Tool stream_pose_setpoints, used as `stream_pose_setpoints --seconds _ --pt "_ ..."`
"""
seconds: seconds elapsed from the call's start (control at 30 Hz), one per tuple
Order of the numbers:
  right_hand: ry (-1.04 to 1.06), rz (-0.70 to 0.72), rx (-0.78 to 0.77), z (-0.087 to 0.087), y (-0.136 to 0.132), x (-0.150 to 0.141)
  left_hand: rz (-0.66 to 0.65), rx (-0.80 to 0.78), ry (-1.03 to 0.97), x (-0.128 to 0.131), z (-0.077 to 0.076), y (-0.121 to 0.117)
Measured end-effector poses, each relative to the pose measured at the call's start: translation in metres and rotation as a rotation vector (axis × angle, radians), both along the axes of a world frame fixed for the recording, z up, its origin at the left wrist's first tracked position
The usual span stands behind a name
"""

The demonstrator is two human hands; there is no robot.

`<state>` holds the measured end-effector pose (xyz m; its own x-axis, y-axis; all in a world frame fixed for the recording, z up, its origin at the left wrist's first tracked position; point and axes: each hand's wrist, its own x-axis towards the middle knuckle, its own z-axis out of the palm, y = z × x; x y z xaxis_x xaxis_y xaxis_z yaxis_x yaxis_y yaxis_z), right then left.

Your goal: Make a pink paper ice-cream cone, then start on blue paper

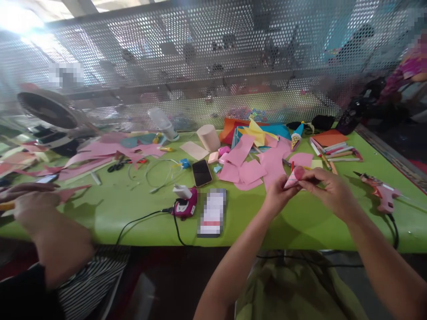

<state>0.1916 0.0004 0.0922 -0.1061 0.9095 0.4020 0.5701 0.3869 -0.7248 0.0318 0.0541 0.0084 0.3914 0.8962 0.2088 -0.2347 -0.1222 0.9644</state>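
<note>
Both my hands are together above the table's right half. My left hand (279, 194) pinches a small white paper cone (291, 180) with lines on it. A round pink piece (299, 172) sits at the cone's upper end, and the fingers of my right hand (328, 189) are closed on that end. Something thin and red pokes up beside the cone; its kind cannot be told. Just beyond my hands lie cut pink paper sheets (251, 172). A finished-looking paper cone with a blue top (296, 137) rests farther back.
A pink glue gun (380, 191) lies at right, its cord over the edge. Markers (340, 152) lie behind it. Two phones (201, 173) and a magenta power adapter (185, 204) with cables occupy the middle. Another person's hands (31, 202) are at left. A perforated metal screen (207, 66) stands behind.
</note>
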Motion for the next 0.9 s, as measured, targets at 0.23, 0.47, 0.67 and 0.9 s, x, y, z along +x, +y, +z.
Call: stream_pose_setpoints --seconds 0.23,0.47,0.67,0.9 --pt "0.060 -0.040 -0.091 -0.001 0.002 0.000 -0.048 0.020 0.058 -0.003 0.012 -0.006" --pt "0.261 -0.077 -0.127 0.001 0.009 0.022 -0.245 -0.096 -0.058 -0.014 0.032 -0.012" --pt "0.368 -0.077 -0.166 -0.004 0.011 0.028 -0.251 -0.109 -0.064 -0.013 0.029 -0.010" --pt "0.243 -0.042 -0.159 0.007 0.009 0.027 -0.206 -0.106 -0.038 -0.012 0.028 -0.009"
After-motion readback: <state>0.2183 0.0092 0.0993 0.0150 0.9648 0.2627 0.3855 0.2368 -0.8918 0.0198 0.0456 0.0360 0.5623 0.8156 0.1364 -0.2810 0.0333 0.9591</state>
